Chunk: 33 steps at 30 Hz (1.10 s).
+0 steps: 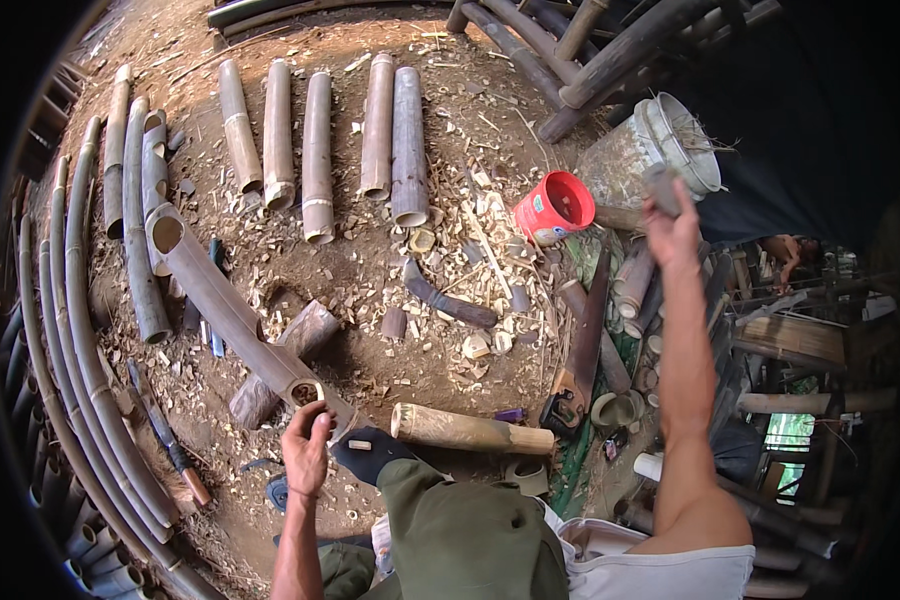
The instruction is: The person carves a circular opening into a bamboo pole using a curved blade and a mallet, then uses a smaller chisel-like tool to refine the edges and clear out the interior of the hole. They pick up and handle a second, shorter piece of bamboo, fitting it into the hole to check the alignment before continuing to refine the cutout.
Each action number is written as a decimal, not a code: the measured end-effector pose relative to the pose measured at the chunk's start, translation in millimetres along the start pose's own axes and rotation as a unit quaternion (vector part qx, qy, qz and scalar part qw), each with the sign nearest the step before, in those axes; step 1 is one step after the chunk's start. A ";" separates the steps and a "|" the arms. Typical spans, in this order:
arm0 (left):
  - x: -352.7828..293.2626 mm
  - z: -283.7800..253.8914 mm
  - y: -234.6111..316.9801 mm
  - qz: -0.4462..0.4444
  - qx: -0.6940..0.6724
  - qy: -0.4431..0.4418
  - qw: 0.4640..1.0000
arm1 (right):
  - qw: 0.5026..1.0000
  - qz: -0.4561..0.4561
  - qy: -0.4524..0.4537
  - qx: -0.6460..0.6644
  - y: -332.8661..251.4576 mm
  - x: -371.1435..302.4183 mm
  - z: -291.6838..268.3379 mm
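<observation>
Left hand (306, 450) grips near end of long bamboo pole (232, 312) propped on wood block (282, 362). Right hand (673, 222) raised high, closed on dark tool (661, 188), beside red bucket (554, 207).

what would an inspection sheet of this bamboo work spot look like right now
surface: bare brown dirt ground strewn with pale bamboo chips
job's things: long grey-brown bamboo tube propped slanting on a short log block; left hand grips its near end; right hand raised high, closed on a small dark tool, its kind unclear
clutter: row of cut bamboo sections, short tan bamboo piece, red plastic bucket, clear plastic tub, curved dark blade, hand saw
hands: both bare, both gripping
cables: nothing seen
surroundings: long bamboo poles stacked at left, timber frame at top
</observation>
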<state>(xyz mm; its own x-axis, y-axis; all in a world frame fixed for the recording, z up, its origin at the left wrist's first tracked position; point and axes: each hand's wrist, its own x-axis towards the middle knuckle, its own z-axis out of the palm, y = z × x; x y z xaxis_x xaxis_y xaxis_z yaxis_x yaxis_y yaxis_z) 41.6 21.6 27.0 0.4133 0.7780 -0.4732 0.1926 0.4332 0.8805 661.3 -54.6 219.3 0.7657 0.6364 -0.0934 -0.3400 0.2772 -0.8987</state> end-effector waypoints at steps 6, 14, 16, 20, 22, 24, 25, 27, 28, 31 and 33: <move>-13.5 -48.8 -40.8 -0.014 0.123 0.113 0.986 | 0.895 -0.087 0.318 -0.300 -125.1 102.4 -7.4; 5.2 -14.9 -77.9 -0.129 0.059 0.031 0.989 | 0.535 -0.024 -0.388 -0.750 267.5 -103.0 60.6; 3.6 -8.3 -84.2 -0.120 0.041 0.045 0.991 | 0.496 0.011 -0.376 -0.783 313.5 -130.2 72.8; -16.2 -3.0 -67.2 -0.107 0.088 0.115 0.984 | 0.493 -0.040 -0.377 -0.783 321.9 -121.9 63.9; -29.9 5.7 -55.4 -0.074 0.148 0.182 0.969 | 0.497 0.019 -0.355 -0.791 294.0 -115.6 76.2; -34.3 15.8 -28.9 0.046 0.206 0.200 0.957 | 0.598 0.063 -0.339 -0.723 251.6 -100.1 65.5; -43.8 16.4 -19.2 0.038 0.163 0.145 0.975 | 0.665 0.108 -0.347 -0.653 242.0 -111.0 86.9; -58.8 21.6 -2.2 -0.044 -0.051 0.018 0.998 | 0.678 0.194 -0.387 -0.594 212.3 -143.2 159.0; -57.6 29.8 2.2 -0.085 -0.204 -0.066 0.973 | 0.628 0.229 -0.428 -0.608 200.1 -149.7 193.4; -39.5 58.1 15.2 -0.065 -0.434 -0.179 0.880 | 0.421 0.062 -0.649 -0.631 213.6 -178.1 257.1; -30.8 94.1 -19.4 -0.050 -0.498 -0.177 0.847 | 0.309 -0.008 -0.728 -0.612 235.8 -191.0 276.7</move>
<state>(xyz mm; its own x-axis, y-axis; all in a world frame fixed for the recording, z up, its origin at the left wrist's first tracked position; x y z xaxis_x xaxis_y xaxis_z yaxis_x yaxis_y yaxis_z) 108.9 -53.6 27.3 0.7151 0.6048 -0.3506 -0.5304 0.7961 0.2915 283.9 88.4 143.8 -0.5979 0.5387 -0.5935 0.8010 0.3752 -0.4664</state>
